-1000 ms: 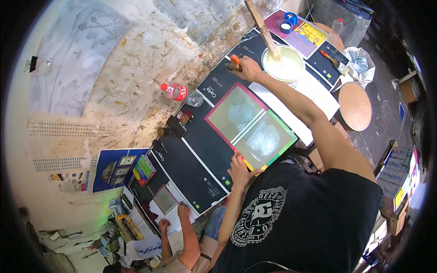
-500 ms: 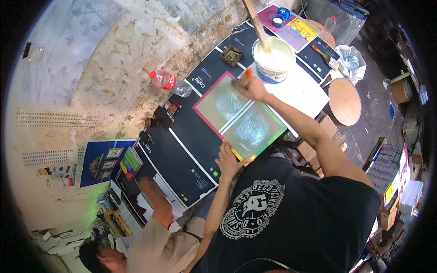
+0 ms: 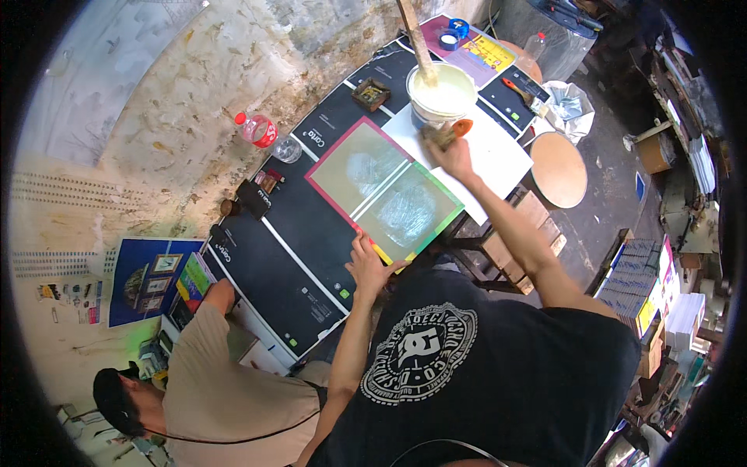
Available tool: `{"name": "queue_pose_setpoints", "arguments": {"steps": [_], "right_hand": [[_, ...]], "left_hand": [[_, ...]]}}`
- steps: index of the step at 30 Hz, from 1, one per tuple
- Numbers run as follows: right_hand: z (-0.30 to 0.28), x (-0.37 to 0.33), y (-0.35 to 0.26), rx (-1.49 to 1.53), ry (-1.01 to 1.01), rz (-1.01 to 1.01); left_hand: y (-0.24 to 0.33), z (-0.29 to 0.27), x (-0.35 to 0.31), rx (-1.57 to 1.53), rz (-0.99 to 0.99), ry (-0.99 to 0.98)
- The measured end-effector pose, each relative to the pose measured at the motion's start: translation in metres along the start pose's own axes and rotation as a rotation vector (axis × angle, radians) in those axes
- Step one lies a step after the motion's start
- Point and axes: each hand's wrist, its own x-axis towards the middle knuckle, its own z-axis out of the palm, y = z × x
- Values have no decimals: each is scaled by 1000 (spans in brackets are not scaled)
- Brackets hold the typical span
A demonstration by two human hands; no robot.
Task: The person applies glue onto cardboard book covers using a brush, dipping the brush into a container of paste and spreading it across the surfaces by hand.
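In my right hand [image 3: 455, 159] is a broad paste brush [image 3: 447, 135] with an orange handle. The brush is beside the front of a white bucket [image 3: 420, 109] of creamy white paste; a wooden stick [image 3: 419, 43] stands in the bucket. A flat, opened-out book cover [image 3: 331, 163] lies on the table, with pink, green and yellow edges. Its grey-green panels are parted by white strips and carry wet, shiny smears. With fingers and thumb at its near left corner, my left hand [image 3: 369, 265] grips the cover.
White board [image 3: 498, 144] lies under the bucket on the black-covered table [image 3: 272, 233]. Toward the wall stand a small tray [image 3: 371, 94] and a plastic bottle [image 3: 257, 130]. Another brush [image 3: 517, 87] and blue tape [image 3: 450, 39] lie at the far right. A co-worker [image 3: 233, 381] bends at the left.
My right hand has drawn the brush off the cover and over to the bucket. My left hand stays on the cover's corner. The co-worker's arm has moved left, and the view has shifted slightly.
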Motion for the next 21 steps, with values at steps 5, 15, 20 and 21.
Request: {"name": "queue_pose_setpoints", "arguments": {"steps": [5,15,20,21], "right_hand": [[51,-67,-38,-50,-198,-17],[43,-108,-53,-113,-85,80],[-48,-112,17,-186,109,277],[-70,-111,19,-306,184,304]], "left_hand": [[1,-2,0,90,-16,-15],[-5,2,-1,121,96,87],[-5,2,-2,154,95,39],[-6,2,-3,129,94,36]]}}
